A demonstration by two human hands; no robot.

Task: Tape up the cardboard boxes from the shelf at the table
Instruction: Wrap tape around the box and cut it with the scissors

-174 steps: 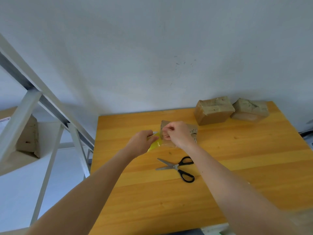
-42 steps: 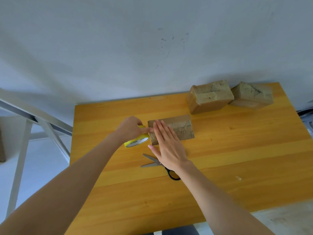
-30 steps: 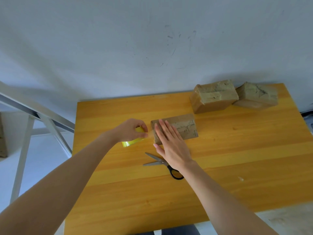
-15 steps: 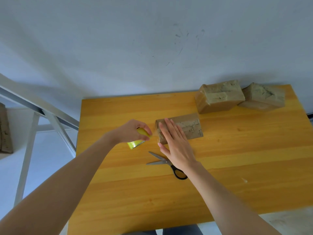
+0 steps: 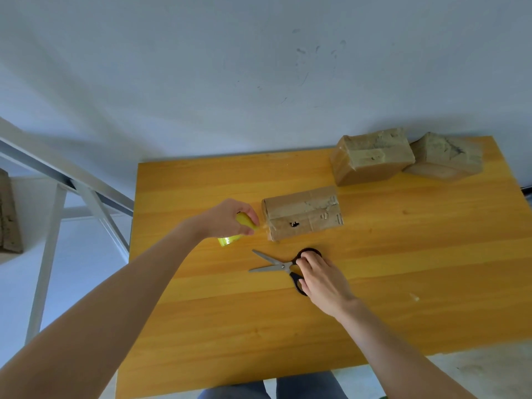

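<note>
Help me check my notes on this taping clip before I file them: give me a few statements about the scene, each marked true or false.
1. The left hand holds a yellow tape roll just left of the nearest box. True.
2. The right hand presses flat on that box. False: it is on the black handles of the scissors, nearer the person.
3. The scissors lie on the table with their blades apart, tips toward the left. True.
4. The far boxes are stacked one on the other. False: they sit side by side at the table's back edge.
5. Three boxes are on the table. True.
</note>
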